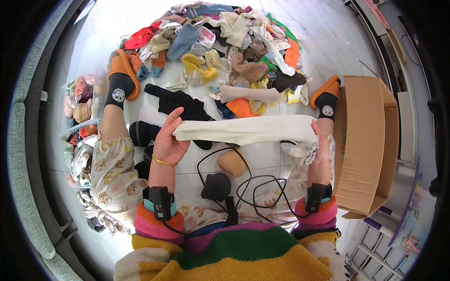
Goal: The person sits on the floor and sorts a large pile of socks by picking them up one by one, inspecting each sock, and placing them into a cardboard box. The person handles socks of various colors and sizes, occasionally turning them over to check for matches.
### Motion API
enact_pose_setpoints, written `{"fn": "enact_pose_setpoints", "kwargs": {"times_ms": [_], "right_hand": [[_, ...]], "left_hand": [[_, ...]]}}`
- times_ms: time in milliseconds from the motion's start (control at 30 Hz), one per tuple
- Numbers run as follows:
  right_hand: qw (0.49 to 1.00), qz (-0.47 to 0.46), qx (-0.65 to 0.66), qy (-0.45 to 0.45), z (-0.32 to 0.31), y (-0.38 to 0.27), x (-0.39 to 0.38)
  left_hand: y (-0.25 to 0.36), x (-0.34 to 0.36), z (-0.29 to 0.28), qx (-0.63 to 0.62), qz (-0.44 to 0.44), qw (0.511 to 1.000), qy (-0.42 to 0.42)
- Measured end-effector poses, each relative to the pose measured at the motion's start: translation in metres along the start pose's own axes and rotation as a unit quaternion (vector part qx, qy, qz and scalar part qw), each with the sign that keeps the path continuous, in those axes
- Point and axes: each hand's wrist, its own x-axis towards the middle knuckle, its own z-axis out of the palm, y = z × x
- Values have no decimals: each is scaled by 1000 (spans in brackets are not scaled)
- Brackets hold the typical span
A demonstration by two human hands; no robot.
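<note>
A long white sock (248, 129) is stretched level between my two hands, above the floor in front of me. My left hand (169, 140) grips one end, its thumb side up. At the other end my right hand (321, 152) is closed on the sock, its fingers partly hidden behind the fabric. Crumpled whitish fabric (302, 152) hangs below the sock by that hand; whether it is part of the same sock I cannot tell. Below, between my legs, lie a tan sock bundle (231, 163) and a dark grey sock bundle (216, 186). Black socks (180, 104) are spread beyond my left hand.
A large heap of mixed socks (225, 42) covers the floor ahead. Clear bins (100, 100) of socks stand at the left, beside a grey sofa (28, 140). An open cardboard box (363, 145) is at the right. A black cable (243, 185) loops between my wrists.
</note>
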Motion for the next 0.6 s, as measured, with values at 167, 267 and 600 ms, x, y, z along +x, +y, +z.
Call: {"fn": "enact_pose_setpoints", "kwargs": {"times_ms": [167, 267, 600], "right_hand": [[1000, -14, 10, 8, 0, 1, -2], [1000, -25, -4, -3, 3, 1, -4], [999, -29, -10, -18, -3, 3, 1]], "left_hand": [[3, -3, 8, -55, -19, 998, -7], [4, -8, 15, -31, -17, 999, -8], [-4, -2, 24, 257, 104, 953, 126]]}}
